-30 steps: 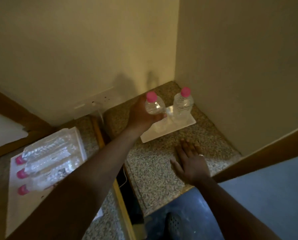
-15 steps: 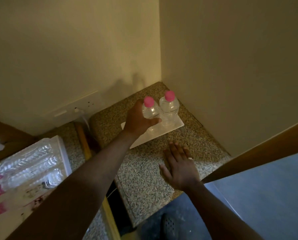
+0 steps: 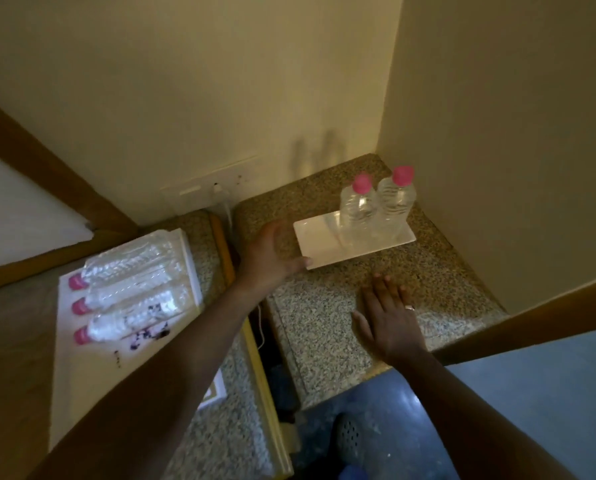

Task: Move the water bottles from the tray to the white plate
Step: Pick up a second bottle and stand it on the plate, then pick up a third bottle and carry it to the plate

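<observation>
Two clear water bottles with pink caps stand upright side by side, the left bottle (image 3: 358, 213) and the right bottle (image 3: 396, 202), on the far right part of the white rectangular plate (image 3: 320, 245). My left hand (image 3: 272, 254) hovers open just left of the plate, holding nothing, its thumb near the plate's front left corner. My right hand (image 3: 388, 318) lies flat on the granite counter in front of the plate. Three more pink-capped bottles (image 3: 130, 289) lie on their sides on the white tray (image 3: 81, 368) at the left.
The plate sits on a speckled granite counter (image 3: 324, 323) in a corner between two cream walls. A wall socket (image 3: 216, 190) is behind, with a white cable running into the gap between the two counters. Blue floor lies at the lower right.
My left hand has set the second bottle down on the plate beside the first, let go and drawn back to the left. My right hand has stayed flat on the counter.
</observation>
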Demonstrator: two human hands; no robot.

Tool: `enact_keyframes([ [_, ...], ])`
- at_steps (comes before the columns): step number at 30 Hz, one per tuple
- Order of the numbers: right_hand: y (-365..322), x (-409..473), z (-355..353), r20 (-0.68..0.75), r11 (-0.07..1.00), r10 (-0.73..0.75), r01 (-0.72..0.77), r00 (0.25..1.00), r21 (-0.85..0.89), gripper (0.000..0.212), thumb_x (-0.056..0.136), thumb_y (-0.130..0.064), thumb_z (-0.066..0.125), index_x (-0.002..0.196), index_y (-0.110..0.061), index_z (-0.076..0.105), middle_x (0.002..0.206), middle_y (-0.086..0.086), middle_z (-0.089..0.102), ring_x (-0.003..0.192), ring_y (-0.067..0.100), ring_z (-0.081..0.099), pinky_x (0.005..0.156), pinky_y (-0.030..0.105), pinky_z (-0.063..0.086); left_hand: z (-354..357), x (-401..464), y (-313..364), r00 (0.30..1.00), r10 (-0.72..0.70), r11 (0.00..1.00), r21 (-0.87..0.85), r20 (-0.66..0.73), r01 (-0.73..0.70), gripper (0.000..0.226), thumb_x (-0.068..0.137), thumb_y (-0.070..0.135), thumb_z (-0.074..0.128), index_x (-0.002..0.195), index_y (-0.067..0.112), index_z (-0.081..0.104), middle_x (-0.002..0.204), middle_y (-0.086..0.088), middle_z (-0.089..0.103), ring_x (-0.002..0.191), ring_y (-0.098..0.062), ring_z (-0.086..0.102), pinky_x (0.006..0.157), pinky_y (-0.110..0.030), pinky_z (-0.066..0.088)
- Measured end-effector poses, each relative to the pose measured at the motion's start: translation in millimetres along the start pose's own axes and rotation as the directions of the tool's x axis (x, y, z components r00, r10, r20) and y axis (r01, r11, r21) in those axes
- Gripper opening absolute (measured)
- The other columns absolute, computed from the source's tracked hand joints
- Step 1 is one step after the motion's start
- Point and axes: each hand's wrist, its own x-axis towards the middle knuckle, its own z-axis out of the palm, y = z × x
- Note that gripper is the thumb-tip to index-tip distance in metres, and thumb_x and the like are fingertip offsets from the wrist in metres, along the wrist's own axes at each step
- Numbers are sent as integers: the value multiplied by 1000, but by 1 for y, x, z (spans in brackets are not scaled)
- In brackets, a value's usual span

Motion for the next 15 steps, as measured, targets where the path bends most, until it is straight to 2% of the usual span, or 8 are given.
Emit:
enact_keyframes([
  [2, -23, -4, 4, 19, 999, -49, 49, 999, 11, 61, 100, -53, 28, 142, -12, 38, 156, 21, 29, 147, 35, 15, 118, 52, 6, -30, -24, -27, 1000, -18, 1000, 8, -18, 18, 90, 58, 53, 86, 134, 27, 46, 138, -2, 51, 122, -15, 49, 90, -31, 44],
  [6, -63, -9, 16, 68, 992, -126, 126, 990, 0, 60, 100, -52, 29, 141, -10, 42, 154, 21, 33, 146, 36, 20, 118, 51, 7, -91, -70, -71, 996, 14, 993, 119, -92, -3, 82, 63, 60, 77, 131, 22, 51, 136, -7, 53, 123, -23, 50, 97, -38, 44],
  [10, -90, -8, 24, 89, 988, -156, 157, 984, 0, 61, 100, -53, 26, 142, -12, 40, 155, 20, 31, 145, 35, 21, 116, 53, 13, -139, -105, -105, 965, 100, 972, 230, -241, -43, 65, 64, 49, 82, 117, 18, 61, 123, -5, 62, 115, -23, 55, 94, -31, 43],
  [13, -107, -7, 28, 109, 987, -160, 162, 981, -2, 63, 99, -53, 25, 140, -10, 44, 154, 21, 33, 144, 38, 25, 115, 55, 19, -170, -123, -135, 959, 21, 970, 238, -282, 48, 71, 59, 42, 89, 118, 16, 61, 124, -7, 62, 116, -23, 54, 97, -32, 40],
  [15, -119, -7, 30, 118, 984, -177, 179, 977, -6, 67, 99, -54, 20, 137, -7, 49, 151, 23, 37, 141, 41, 30, 112, 57, 23, -186, -132, -157, 974, -3, 924, 371, -228, 90, 80, 59, 41, 89, 126, 12, 57, 133, -12, 58, 124, -30, 50, 103, -40, 38],
])
